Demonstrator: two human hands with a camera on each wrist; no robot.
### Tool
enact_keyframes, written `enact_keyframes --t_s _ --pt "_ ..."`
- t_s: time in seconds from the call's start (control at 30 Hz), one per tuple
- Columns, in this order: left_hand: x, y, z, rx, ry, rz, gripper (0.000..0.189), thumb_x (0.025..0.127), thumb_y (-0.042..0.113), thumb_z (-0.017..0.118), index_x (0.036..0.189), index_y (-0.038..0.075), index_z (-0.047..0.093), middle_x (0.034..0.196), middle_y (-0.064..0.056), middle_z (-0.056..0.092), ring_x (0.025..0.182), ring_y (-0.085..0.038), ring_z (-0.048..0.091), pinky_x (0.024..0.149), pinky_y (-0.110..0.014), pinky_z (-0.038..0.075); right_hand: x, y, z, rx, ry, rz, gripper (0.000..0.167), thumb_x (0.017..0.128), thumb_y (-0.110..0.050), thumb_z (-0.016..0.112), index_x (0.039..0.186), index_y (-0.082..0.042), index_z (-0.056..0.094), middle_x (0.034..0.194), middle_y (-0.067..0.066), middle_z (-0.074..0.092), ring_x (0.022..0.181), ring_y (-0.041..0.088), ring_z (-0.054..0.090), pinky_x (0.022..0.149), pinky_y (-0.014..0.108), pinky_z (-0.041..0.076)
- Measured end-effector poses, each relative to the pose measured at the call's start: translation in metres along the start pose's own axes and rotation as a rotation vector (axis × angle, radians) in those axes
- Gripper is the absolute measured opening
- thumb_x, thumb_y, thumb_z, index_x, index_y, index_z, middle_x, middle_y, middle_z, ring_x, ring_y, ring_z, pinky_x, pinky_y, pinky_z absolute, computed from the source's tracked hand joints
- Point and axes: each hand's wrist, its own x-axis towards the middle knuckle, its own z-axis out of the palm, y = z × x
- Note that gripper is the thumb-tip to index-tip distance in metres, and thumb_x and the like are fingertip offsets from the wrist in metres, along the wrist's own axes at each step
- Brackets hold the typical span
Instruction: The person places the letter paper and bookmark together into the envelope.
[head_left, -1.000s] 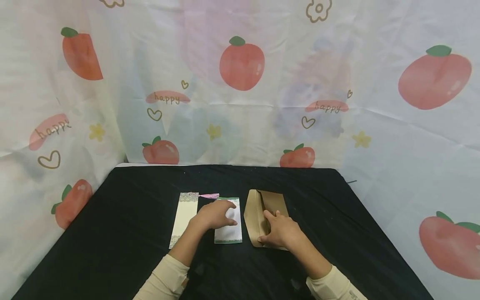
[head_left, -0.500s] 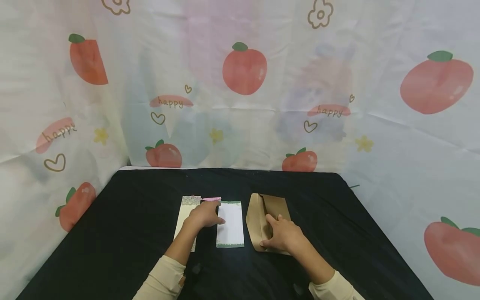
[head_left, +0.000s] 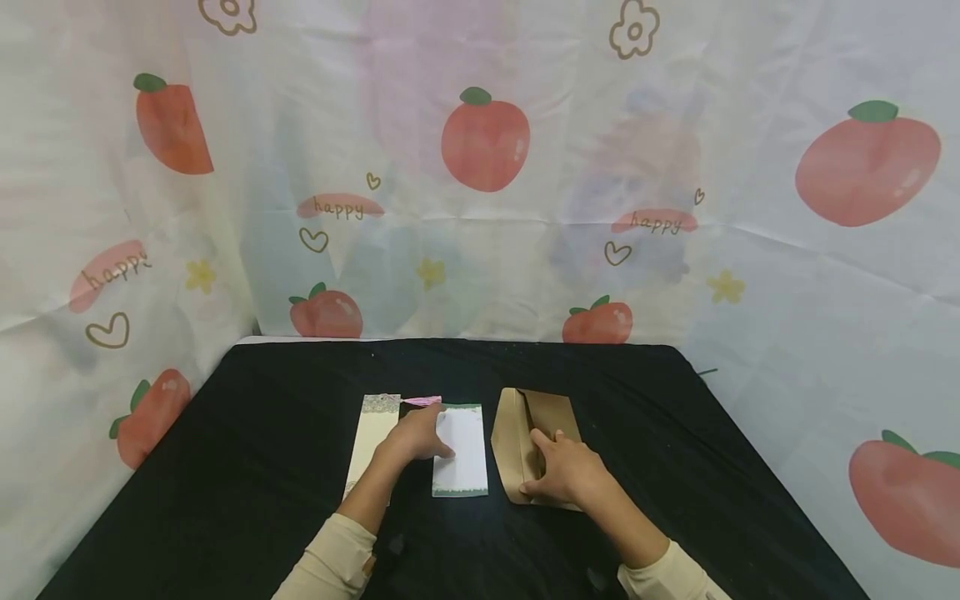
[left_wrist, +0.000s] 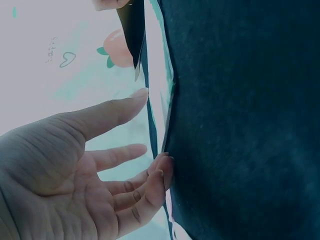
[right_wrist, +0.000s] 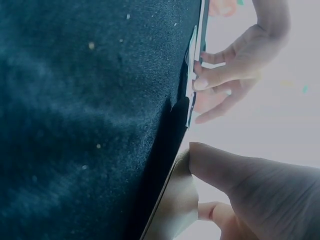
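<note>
white card [head_left: 463, 462], lying on black cloth [head_left: 262, 450] between cream card [head_left: 375, 427] and brown envelope [head_left: 510, 450]; at left edge, left hand [head_left: 416, 435] with thumb and fingers spread, contact hard to judge; on envelope, right hand [head_left: 567, 470] with fingers parted; beyond, fruit-print backdrop [head_left: 517, 258].

Place: a curtained tabletop booth [head_left: 750, 100]; the building type cannot be identified.
Peach-print curtain [head_left: 480, 250]: hung along left, far and right sides.
Black tablecloth [head_left: 225, 467]: spread between the curtained sides.
</note>
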Motion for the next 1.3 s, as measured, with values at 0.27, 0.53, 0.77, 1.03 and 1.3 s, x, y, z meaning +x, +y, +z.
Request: enact_keyframes --t_s 0.27,0.53,0.77,1.03,1.3 --pt "0.001 0.004 0.005 0.0 0.012 -0.039 0.084 0.07 0.012 0.096 0.141 -0.005 0.054 0.13 -0.028 0.063 0.121 -0.044 0.06 0.102 -0.057 0.047 0.0 0.0 -0.001 0.016 -0.007 0.004 0.076 0.075 -0.047 0.091 0.133 -0.011 0.058 0.129 0.029 0.058 0.101 0.051 0.064 0.078 0.063 0.052" --pt "0.0 0.01 0.012 0.014 0.032 -0.057 0.083 0.067 0.007 0.098 0.137 -0.007 0.056 0.122 -0.029 0.065 0.109 -0.045 0.065 0.09 -0.057 0.054 -0.001 0.0 0.001 0.022 0.003 0.006 0.074 0.074 -0.048 0.091 0.131 -0.012 0.059 0.126 0.028 0.059 0.099 0.05 0.064 0.078 0.063 0.052" --pt "0.0 0.011 0.013 0.027 0.01 -0.068 0.068 0.069 0.006 0.097 0.126 -0.001 0.062 0.116 -0.024 0.068 0.1 -0.039 0.068 0.087 -0.053 0.056 -0.001 -0.001 0.001 0.02 0.004 0.0 0.074 0.074 -0.048 0.091 0.13 -0.012 0.058 0.126 0.028 0.06 0.1 0.05 0.064 0.078 0.063 0.052" --pt "0.003 0.008 0.012 0.005 -0.049 -0.026 0.048 0.073 0.005 0.093 0.113 0.007 0.067 0.108 -0.017 0.069 0.086 -0.031 0.065 0.078 -0.048 0.057 -0.003 -0.001 -0.001 0.025 -0.001 0.013 0.076 0.075 -0.047 0.091 0.133 -0.012 0.058 0.127 0.027 0.06 0.1 0.049 0.064 0.078 0.062 0.052" --pt "0.007 0.001 0.008 -0.089 -0.105 0.05 0.051 0.073 -0.004 0.089 0.118 0.003 0.066 0.118 -0.019 0.065 0.092 -0.03 0.063 0.08 -0.044 0.057 -0.001 -0.001 -0.001 0.022 -0.002 0.006 0.076 0.075 -0.047 0.091 0.134 -0.012 0.058 0.129 0.028 0.059 0.103 0.051 0.063 0.08 0.064 0.051"
